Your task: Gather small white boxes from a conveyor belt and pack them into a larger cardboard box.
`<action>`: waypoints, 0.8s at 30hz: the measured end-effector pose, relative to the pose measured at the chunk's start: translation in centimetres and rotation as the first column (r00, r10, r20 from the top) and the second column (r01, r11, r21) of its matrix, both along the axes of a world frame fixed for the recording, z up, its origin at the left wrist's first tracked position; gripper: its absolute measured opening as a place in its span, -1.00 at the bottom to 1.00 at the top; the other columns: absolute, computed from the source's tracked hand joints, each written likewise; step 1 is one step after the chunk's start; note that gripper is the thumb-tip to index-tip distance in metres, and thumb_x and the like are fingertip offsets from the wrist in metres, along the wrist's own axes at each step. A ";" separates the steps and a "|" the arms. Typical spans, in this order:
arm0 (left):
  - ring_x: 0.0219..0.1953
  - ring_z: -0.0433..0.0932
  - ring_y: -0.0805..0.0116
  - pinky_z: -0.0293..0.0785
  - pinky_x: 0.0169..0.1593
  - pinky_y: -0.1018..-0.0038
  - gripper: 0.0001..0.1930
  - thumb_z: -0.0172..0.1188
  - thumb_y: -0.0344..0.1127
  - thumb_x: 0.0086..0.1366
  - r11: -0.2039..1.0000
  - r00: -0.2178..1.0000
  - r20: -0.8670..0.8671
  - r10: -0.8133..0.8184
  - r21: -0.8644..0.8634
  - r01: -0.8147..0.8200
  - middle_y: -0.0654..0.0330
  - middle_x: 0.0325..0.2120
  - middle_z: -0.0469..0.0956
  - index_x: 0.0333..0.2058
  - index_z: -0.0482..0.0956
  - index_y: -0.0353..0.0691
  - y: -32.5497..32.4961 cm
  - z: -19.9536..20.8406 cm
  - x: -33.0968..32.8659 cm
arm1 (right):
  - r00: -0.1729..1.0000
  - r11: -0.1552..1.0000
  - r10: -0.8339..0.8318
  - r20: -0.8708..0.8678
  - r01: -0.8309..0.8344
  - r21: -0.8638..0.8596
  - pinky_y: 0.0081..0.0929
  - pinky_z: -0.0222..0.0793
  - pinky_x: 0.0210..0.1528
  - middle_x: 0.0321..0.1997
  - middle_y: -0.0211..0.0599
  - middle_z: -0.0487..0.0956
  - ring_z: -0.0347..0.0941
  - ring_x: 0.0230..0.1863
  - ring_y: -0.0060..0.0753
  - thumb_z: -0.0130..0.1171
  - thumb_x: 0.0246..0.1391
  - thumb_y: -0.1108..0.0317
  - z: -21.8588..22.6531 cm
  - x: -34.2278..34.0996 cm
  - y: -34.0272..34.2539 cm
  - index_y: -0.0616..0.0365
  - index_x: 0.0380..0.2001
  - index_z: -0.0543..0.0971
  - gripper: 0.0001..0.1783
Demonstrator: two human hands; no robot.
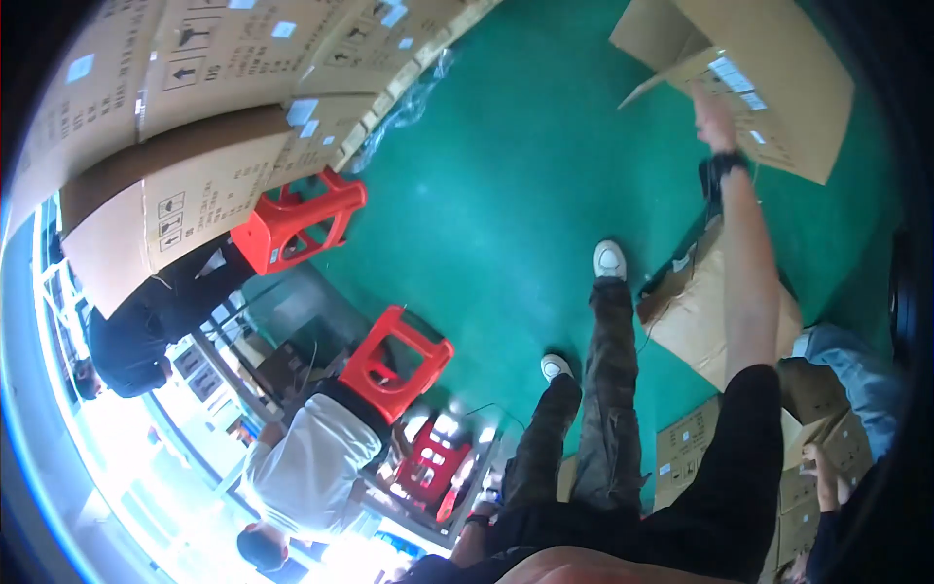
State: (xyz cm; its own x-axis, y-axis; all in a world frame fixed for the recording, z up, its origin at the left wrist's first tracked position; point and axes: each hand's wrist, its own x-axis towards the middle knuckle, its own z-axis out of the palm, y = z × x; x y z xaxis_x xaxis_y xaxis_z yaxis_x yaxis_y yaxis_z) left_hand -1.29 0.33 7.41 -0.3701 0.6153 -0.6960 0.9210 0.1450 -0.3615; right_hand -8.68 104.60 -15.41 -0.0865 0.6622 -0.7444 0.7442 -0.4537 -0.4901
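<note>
My right arm reaches far forward on the right, a black band at its wrist. My right hand [716, 123] is closed at the near edge of a big brown cardboard box [803, 107], beside its labels. The box lies tilted, its flaps [671, 78] standing open toward the left. My left hand [484, 509] is low beside my left thigh, small and blurred, with a dark band at its wrist. Its fingers cannot be made out.
Stacked cartons [233, 58] rise at the far left. Red stools [302, 224] stand beside two seated people, one in a white shirt [321, 467]. Flattened cardboard [710, 311] lies beneath my right arm. Another person's hand [822, 472] is by cartons at the lower right.
</note>
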 end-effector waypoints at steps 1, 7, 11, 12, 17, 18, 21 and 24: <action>-0.26 0.62 0.01 0.54 -0.19 0.14 -0.63 0.03 -0.06 0.31 0.736 0.729 0.111 0.675 -0.174 -0.655 -0.01 -0.28 0.62 -0.10 0.52 -0.21 -0.7 3.8 0.3 | 0.999 0.994 -0.002 -0.045 -0.003 -0.108 -0.04 0.43 0.06 0.11 0.14 0.50 0.43 0.14 0.05 0.04 0.03 -0.43 -2.1 -5.4 -2.0 0.21 0.16 0.45 -0.07; -0.23 0.61 -0.17 0.53 -0.17 0.04 -0.67 0.07 -0.05 0.27 -0.115 -0.124 0.006 0.992 -0.323 -0.939 -0.13 -0.31 0.63 -0.22 0.60 -0.18 8.3 6.0 2.7 | 0.972 0.982 -0.184 -0.149 0.186 0.004 -0.08 0.52 0.02 0.22 -0.23 0.36 0.41 0.10 -0.10 0.25 -0.01 -0.29 -11.3 -0.8 6.1 0.01 0.25 0.34 -0.12; -0.25 0.62 -0.19 0.52 -0.20 0.00 -0.66 0.08 -0.06 0.25 0.267 0.218 0.184 0.958 -0.309 -0.913 -0.19 -0.35 0.62 -0.29 0.63 -0.21 5.2 7.6 2.4 | 0.953 0.981 -0.173 -0.249 0.189 0.043 0.02 0.53 0.03 0.23 -0.29 0.38 0.33 0.20 -0.21 0.20 0.17 0.04 -8.1 -3.4 -1.2 0.02 0.17 0.41 -0.45; -0.25 0.62 -0.19 0.52 -0.20 -0.01 -0.68 0.08 -0.10 0.23 0.164 0.129 0.138 0.982 -0.291 -0.943 -0.20 -0.35 0.62 -0.29 0.64 -0.22 6.0 6.7 2.8 | 0.942 0.981 -0.138 -0.306 0.173 0.089 -0.01 0.52 0.04 0.21 -0.30 0.41 0.33 0.20 -0.24 0.19 0.17 0.04 -6.9 -1.7 -2.0 0.05 0.14 0.43 -0.46; -0.15 0.57 -0.21 0.48 -0.12 0.00 -0.65 0.14 -0.35 0.10 0.177 0.167 0.070 0.983 -0.177 -0.968 -0.28 -0.24 0.57 -0.13 0.56 -0.36 9.5 5.1 -1.3 | 0.917 1.000 0.010 -0.399 -0.001 0.024 -0.27 0.33 0.14 0.09 -0.33 0.51 0.41 0.10 -0.43 0.18 0.15 0.13 10.4 0.6 -13.4 0.11 0.06 0.50 -0.54; -0.07 0.52 -0.21 0.45 -0.05 0.03 -0.60 0.15 -0.37 0.10 0.263 0.237 0.179 0.955 -0.143 -0.954 -0.30 -0.16 0.53 -0.05 0.51 -0.39 12.9 3.2 -2.7 | 0.903 0.997 0.078 -0.423 -0.067 0.042 -0.30 0.33 0.13 0.06 -0.36 0.52 0.42 0.07 -0.46 0.18 0.14 0.17 15.6 3.5 -13.6 0.10 0.05 0.51 -0.56; 0.14 0.39 -0.09 0.37 0.11 0.13 -0.43 0.20 -0.33 0.21 0.132 0.130 0.384 0.914 0.022 -0.991 -0.26 0.03 0.41 0.17 0.32 -0.43 17.6 0.3 -7.1 | 0.562 0.392 0.826 -0.040 -0.523 0.757 -0.44 0.40 -0.02 -0.13 -0.41 0.61 0.48 -0.08 -0.58 0.20 0.09 0.32 23.8 8.3 -20.2 0.17 -0.02 0.58 -0.63; 0.18 0.39 0.08 0.35 0.16 0.22 -0.31 0.16 -0.15 0.37 -0.492 -0.408 0.776 0.481 -0.146 -0.858 -0.13 0.14 0.38 0.32 0.10 -0.36 23.8 -1.1 -12.4 | 0.912 0.947 -0.137 -0.387 0.006 -0.322 -0.48 0.42 -0.05 -0.10 -0.34 0.61 0.52 -0.13 -0.51 0.25 0.02 0.37 32.0 9.8 -29.7 0.24 -0.01 0.55 -0.58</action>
State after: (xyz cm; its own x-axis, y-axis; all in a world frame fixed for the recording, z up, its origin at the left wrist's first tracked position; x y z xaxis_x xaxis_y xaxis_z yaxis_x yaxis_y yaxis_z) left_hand -13.67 24.16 6.36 -0.5938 0.0242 -0.8042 -0.6127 0.6343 0.4715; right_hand 1.09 74.89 16.63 -0.3810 0.4218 -0.8228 0.4745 -0.6745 -0.5655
